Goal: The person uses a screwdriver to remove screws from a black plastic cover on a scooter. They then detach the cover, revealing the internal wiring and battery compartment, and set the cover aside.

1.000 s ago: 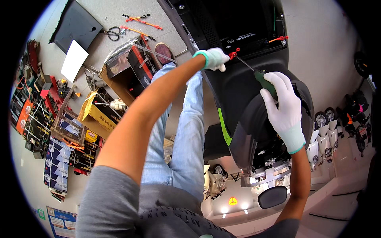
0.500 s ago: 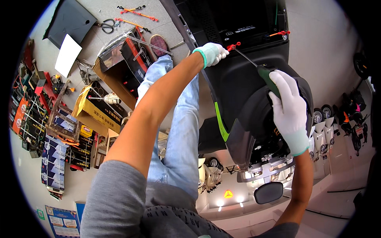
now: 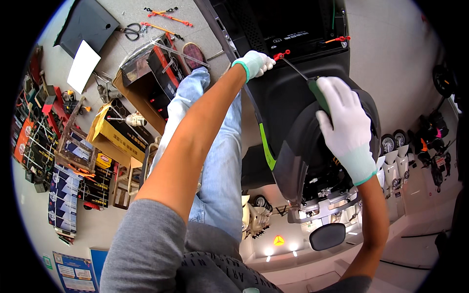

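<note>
In my right hand [image 3: 346, 122], white-gloved, is a screwdriver with a green handle [image 3: 318, 94], the fingers wrapped over the handle's end. Its thin metal shaft [image 3: 296, 70] slants up and left to a red terminal cap [image 3: 281, 55]. Right beside that cap, my left hand [image 3: 257, 64], also gloved, is closed in a pinch, seemingly on the short lead the cap belongs to; the fingers hide most of it. Both hands are over the black body of a scooter [image 3: 286, 90], next to an open compartment with a black battery [image 3: 288, 22]. Another red-ended orange lead [image 3: 338, 39] lies at the compartment's right.
Left of my legs stands an open cardboard box [image 3: 119, 136] with a tool on top. Several orange leads [image 3: 166, 17], scissors [image 3: 132, 32] and a dark panel [image 3: 88, 27] lie on the floor. A round mirror [image 3: 327, 237] sticks out near the handlebar.
The whole view has shifted slightly. My right hand has turned a little on the screwdriver handle, its fingers now further over it. My left hand keeps its pinch by the red cap.
</note>
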Demonstrator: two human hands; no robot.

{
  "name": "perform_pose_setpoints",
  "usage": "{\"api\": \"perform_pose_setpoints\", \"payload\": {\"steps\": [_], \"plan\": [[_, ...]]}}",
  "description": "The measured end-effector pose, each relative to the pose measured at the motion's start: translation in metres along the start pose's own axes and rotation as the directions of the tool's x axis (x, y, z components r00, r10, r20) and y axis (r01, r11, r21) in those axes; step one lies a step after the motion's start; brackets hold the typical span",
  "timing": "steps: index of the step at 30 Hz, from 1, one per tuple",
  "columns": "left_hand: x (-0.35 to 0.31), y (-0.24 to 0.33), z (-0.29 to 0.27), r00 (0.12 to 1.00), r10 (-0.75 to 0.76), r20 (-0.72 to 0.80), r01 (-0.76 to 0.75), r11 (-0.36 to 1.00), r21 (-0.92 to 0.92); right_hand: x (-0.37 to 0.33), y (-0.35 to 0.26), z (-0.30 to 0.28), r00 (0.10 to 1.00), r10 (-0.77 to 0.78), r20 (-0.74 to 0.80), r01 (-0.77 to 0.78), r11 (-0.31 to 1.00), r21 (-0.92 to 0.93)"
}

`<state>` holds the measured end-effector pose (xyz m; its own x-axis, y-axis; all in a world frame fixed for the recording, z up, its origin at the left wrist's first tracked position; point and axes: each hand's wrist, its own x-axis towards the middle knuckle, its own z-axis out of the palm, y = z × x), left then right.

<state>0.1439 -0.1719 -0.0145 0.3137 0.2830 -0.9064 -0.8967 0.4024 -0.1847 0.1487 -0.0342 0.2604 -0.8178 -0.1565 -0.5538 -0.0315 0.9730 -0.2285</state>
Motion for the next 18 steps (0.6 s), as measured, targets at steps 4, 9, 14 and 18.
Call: {"api": "perform_pose_setpoints", "payload": {"steps": [4, 9, 14, 18], "plan": [[0.001, 0.0, 0.001, 1.0, -0.009, 0.03, 0.009, 1.0, 0.001, -0.01, 0.001, 0.021, 0.922, 0.325, 0.211, -0.326, 0.945, -0.028], [0.001, -0.001, 0.0, 1.0, -0.017, 0.014, 0.017, 0.999, -0.034, -0.003, -0.001, 0.004, 0.995, 0.066, 0.075, -0.063, 0.997, -0.053], [0.008, -0.004, 0.002, 1.0, 0.017, 0.018, -0.017, 1.0, 0.005, -0.006, 0.004, 0.027, 0.971, 0.219, 0.094, -0.21, 0.973, -0.098], [0.007, -0.002, 0.0, 0.999, -0.016, 0.035, 0.015, 1.0, 0.01, 0.01, 0.009, 0.008, 0.584, 0.538, 0.607, -0.811, 0.369, 0.453]]}}
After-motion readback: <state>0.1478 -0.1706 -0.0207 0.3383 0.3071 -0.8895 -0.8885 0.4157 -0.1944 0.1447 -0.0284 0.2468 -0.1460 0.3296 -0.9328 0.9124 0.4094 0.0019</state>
